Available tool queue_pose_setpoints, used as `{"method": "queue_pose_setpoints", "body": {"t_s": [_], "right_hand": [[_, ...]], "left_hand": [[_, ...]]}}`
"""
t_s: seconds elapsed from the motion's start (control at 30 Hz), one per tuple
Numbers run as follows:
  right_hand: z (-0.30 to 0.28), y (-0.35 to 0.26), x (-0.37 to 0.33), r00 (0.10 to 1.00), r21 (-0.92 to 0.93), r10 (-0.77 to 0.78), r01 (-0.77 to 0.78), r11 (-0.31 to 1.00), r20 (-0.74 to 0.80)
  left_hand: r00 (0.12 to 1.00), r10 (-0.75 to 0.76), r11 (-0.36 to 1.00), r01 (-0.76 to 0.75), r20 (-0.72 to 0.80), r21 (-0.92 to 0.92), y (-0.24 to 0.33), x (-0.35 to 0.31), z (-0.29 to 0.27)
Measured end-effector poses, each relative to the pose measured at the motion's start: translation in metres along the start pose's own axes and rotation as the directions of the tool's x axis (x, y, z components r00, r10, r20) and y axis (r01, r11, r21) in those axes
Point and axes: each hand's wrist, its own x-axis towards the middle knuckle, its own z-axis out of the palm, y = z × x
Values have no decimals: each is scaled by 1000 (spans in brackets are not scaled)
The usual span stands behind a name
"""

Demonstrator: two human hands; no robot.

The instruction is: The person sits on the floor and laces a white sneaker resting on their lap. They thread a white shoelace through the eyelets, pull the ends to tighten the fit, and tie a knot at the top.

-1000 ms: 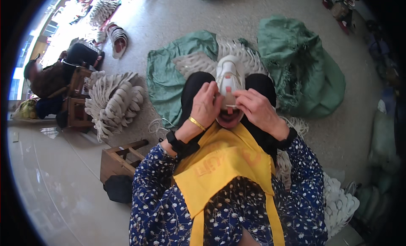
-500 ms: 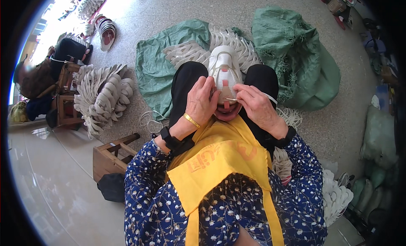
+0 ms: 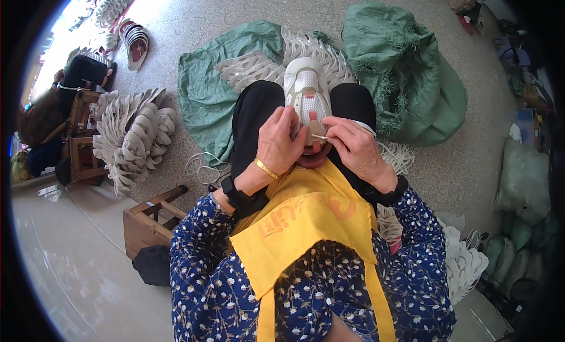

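A white and beige shoe (image 3: 306, 82) with mesh and small pink tabs rests between my knees, its toe pointing away from me. Its reddish-pink collar lining (image 3: 313, 161) shows at the near end. With bent fingers, my left hand (image 3: 281, 140) grips the shoe's left edge beside the eyelets; the fingertips are partly hidden. My right hand (image 3: 357, 150) is closed in a pinch at the shoe's right edge. A thin white shoelace (image 3: 318, 136) runs from that pinch across the top of the shoe.
White shoe uppers (image 3: 312, 50) lie on a green sack (image 3: 206, 86) beyond my knees. Another green sack (image 3: 412, 77) slumps at right. Stacked shoe parts (image 3: 134, 133) and a wooden stool (image 3: 141, 224) are at left. Loose white laces (image 3: 397, 158) hang near my right knee.
The view has shifted slightly, so the surroundings sit a little further left. Both hands stay at the shoe, the right still pinching the lace, with only slight finger movement.
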Motion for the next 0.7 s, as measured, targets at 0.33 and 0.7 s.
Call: {"method": "queue_pose_setpoints", "body": {"t_s": [0.33, 0.7], "right_hand": [[7, 0, 20, 978, 184, 190, -171, 968, -90], [8, 36, 40, 877, 347, 475, -425, 836, -72]], "left_hand": [[1000, -6, 999, 8, 22, -49, -8, 11, -5], [998, 2, 1000, -4, -61, -28, -24, 58, 4]]}}
